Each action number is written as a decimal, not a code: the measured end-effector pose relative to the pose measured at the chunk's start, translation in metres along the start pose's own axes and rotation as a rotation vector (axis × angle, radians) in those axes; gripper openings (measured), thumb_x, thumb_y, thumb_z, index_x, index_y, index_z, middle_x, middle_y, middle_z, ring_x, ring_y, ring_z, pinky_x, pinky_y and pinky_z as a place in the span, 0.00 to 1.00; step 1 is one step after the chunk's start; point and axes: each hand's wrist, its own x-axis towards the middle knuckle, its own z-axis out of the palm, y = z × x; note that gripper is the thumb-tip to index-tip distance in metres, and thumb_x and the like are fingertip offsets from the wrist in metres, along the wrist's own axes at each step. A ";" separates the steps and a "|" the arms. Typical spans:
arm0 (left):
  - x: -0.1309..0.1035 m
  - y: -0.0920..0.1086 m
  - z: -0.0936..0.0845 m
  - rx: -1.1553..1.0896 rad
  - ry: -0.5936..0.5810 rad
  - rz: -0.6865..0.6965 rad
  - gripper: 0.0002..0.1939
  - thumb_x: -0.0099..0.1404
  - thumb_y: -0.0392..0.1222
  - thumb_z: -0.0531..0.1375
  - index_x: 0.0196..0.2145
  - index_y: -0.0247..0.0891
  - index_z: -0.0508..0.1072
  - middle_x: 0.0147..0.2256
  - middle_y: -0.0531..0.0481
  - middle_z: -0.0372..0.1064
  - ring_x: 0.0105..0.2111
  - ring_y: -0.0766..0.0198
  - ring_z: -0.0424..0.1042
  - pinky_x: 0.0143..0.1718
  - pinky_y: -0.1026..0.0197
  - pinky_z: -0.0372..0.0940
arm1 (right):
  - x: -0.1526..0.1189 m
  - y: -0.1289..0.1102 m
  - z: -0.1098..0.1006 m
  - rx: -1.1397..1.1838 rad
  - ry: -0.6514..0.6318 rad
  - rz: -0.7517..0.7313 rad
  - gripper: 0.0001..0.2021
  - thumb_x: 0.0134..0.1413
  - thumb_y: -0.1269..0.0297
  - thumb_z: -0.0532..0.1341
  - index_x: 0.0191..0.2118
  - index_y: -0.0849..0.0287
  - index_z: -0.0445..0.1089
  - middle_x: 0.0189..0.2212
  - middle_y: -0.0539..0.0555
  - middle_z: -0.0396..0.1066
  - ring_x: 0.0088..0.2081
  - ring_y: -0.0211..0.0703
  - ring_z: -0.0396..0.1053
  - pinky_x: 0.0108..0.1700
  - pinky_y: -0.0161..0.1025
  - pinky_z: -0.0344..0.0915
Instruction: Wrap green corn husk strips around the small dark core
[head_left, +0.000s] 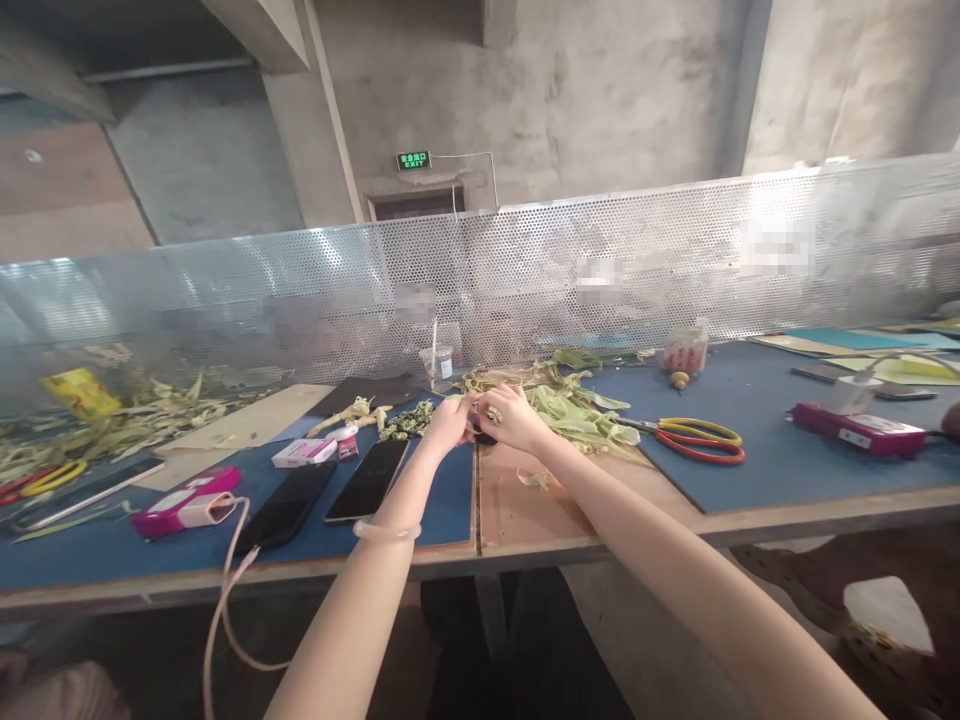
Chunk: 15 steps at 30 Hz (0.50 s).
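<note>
Over the table's front middle, my left hand [450,422] and my right hand [510,418] meet with fingers closed in a pinch. A small yellow-green plant piece [493,412] shows at my right fingers; what the left fingertips grip is hidden. A small dark thing [486,437] lies just under the hands. Beside and behind my right hand spreads a heap of pale green, husk-like leaves [574,412]. Left of my left hand sits a pile of dark green knotted or curled plant pieces [406,421], with a pale twisted piece [352,415] next to it.
Scissors [697,440] with red and yellow handles lie right. Two dark phones [367,480] lie left, near a magenta power bank [184,503] with a cable. Another power bank [859,428], a jar [685,352] and a plastic cup [437,366] stand about. A perforated metal screen [517,290] borders the back.
</note>
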 end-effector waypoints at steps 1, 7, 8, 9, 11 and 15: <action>0.000 0.000 -0.001 0.026 0.010 0.002 0.15 0.65 0.48 0.52 0.40 0.33 0.69 0.32 0.50 0.69 0.27 0.68 0.69 0.28 0.62 0.66 | 0.000 -0.001 0.000 0.007 0.002 0.004 0.01 0.49 0.69 0.57 0.29 0.58 0.66 0.30 0.53 0.71 0.38 0.45 0.63 0.46 0.44 0.52; -0.003 0.002 -0.003 0.115 0.000 0.036 0.16 0.66 0.49 0.51 0.39 0.32 0.69 0.28 0.52 0.68 0.22 0.71 0.66 0.23 0.64 0.65 | 0.000 0.001 0.002 0.061 0.003 0.029 0.07 0.53 0.63 0.58 0.31 0.61 0.67 0.30 0.50 0.68 0.38 0.42 0.65 0.47 0.47 0.57; -0.004 0.003 -0.003 0.120 -0.006 0.044 0.16 0.66 0.49 0.51 0.38 0.32 0.69 0.28 0.53 0.67 0.21 0.71 0.66 0.22 0.65 0.64 | -0.001 0.003 0.002 0.075 0.005 0.037 0.09 0.55 0.61 0.58 0.32 0.62 0.67 0.30 0.50 0.68 0.38 0.42 0.66 0.46 0.47 0.59; -0.005 0.003 -0.003 0.122 -0.010 0.053 0.16 0.66 0.49 0.51 0.38 0.32 0.68 0.27 0.53 0.67 0.20 0.71 0.65 0.22 0.66 0.64 | -0.001 0.005 0.003 0.092 0.008 0.048 0.10 0.56 0.60 0.57 0.33 0.63 0.67 0.31 0.50 0.68 0.37 0.41 0.66 0.44 0.46 0.61; -0.007 0.005 -0.002 0.120 -0.008 0.076 0.16 0.66 0.49 0.51 0.39 0.32 0.68 0.26 0.54 0.66 0.19 0.72 0.64 0.20 0.66 0.62 | -0.002 0.008 0.004 0.133 0.019 0.079 0.10 0.57 0.59 0.56 0.35 0.63 0.67 0.31 0.50 0.68 0.33 0.38 0.67 0.39 0.42 0.64; -0.007 0.009 -0.002 0.102 0.041 0.139 0.15 0.66 0.48 0.51 0.39 0.32 0.68 0.25 0.54 0.66 0.18 0.73 0.63 0.19 0.67 0.61 | -0.001 0.015 0.006 0.227 0.064 0.168 0.10 0.58 0.60 0.55 0.37 0.63 0.66 0.29 0.49 0.67 0.27 0.34 0.66 0.31 0.36 0.65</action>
